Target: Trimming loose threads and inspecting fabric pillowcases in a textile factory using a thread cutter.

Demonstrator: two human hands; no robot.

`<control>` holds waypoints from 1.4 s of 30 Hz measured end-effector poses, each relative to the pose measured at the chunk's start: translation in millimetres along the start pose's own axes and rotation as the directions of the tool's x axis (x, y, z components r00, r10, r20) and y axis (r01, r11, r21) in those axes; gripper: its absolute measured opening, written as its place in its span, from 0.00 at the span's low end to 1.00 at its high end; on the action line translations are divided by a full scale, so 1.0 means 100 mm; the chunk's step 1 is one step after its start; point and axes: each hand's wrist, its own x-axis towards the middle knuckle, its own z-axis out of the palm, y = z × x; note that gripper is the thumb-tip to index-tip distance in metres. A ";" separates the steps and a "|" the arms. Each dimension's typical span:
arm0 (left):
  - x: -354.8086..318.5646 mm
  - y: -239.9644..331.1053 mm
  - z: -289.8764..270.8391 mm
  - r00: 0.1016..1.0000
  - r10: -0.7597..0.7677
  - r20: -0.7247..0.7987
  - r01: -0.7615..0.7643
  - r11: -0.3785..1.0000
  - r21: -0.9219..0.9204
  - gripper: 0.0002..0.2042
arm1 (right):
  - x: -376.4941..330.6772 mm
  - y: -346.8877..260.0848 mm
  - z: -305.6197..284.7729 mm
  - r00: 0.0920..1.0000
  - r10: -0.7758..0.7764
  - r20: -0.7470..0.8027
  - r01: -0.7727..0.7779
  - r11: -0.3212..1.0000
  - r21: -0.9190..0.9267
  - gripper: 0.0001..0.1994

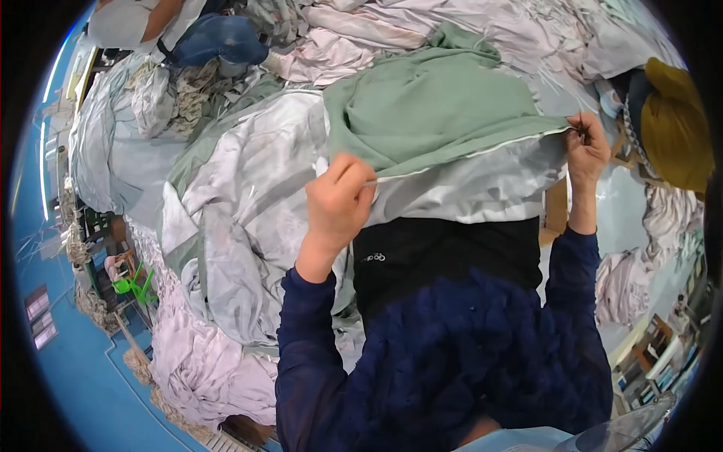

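A sage-green cloth [440,109] with a white underside or edging lies in front of me, its near edge drawn out between my hands. My left hand [337,200] is closed on that edge, with a bit of white showing above the fingers. At the right end, my right hand [589,151] pinches the same edge. Something small and dark shows at its fingertips; I cannot make out what it is. White-grey cloth [467,192] hangs below the green edge, over my black apron [444,260].
Crumpled white and green cloth [248,166] spreads to the left, with pinkish cloth [361,38] heaped behind. More pale pink cloth [211,369] lies at lower left near a bright green object [135,286]. Other people in jeans [218,41] and mustard clothing [678,124] are at the far edges.
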 end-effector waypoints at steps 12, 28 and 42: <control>-0.61 -0.04 0.02 0.993 0.118 -0.007 -0.113 0.964 0.240 0.10 | -0.47 0.26 -0.15 0.972 -0.015 -0.236 -0.027 0.984 -0.173 0.10; -1.08 -0.19 -0.19 0.962 -0.053 -0.269 0.083 0.992 0.099 0.12 | -0.40 0.46 -0.88 0.948 0.033 -0.316 -0.066 0.993 -0.097 0.06; -1.23 -0.26 -0.13 0.955 -0.037 -0.294 0.077 0.989 0.125 0.12 | -0.76 -0.91 0.26 0.964 -0.173 0.204 0.227 0.933 -0.279 0.18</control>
